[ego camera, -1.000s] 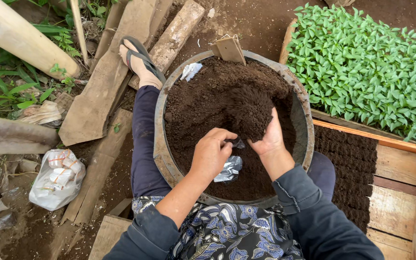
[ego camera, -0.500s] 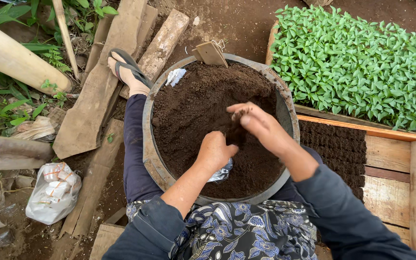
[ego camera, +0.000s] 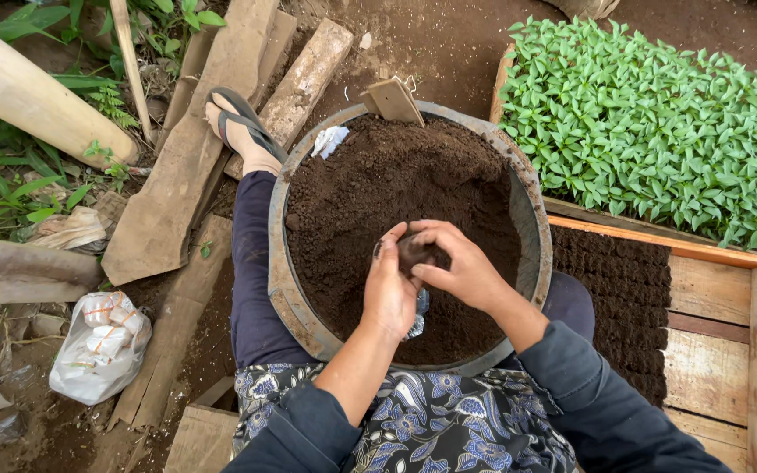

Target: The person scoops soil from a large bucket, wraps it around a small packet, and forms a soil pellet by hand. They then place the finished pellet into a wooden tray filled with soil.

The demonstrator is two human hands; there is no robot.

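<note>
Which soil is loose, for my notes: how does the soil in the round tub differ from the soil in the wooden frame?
The tub soil lies loose and heaped in the round tub, under both hands; the frame soil lies flat in small packed rows inside the wooden frame, untouched. Both are dark brown.

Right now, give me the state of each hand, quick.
Left hand: closed around a small soil-filled pouch.
Right hand: fingers curled, pressing on the same pouch's top.

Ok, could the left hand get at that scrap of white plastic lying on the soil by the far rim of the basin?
Probably yes. The white plastic scrap lies uncovered on open soil, nothing between it and the left hand, though that hand is busy holding a small soil-filled bag.
</note>
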